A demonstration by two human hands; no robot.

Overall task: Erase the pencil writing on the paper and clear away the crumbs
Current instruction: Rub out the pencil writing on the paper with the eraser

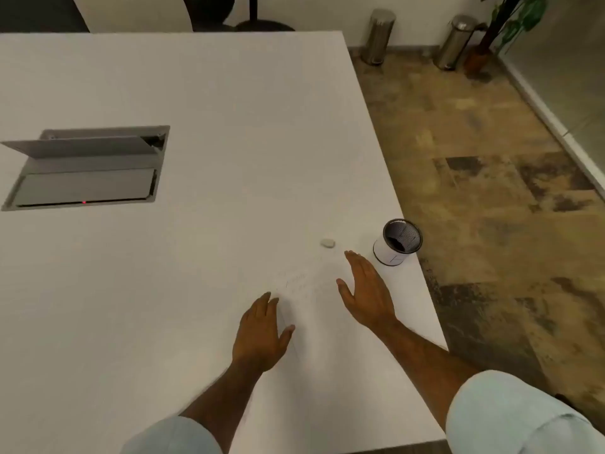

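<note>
— What stands near my hands?
— Only the eraser [327,243] and the cup [397,241], right of centre; I could slip a hand between them.
— And the left?
— Bare table [209,132], except the open hatch [86,168] at the frame's left edge.

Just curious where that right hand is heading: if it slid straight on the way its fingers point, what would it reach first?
Probably the eraser. The right hand points up the table and slightly left, toward it; the cup sits off to the right. Depth is hard to judge.
</note>
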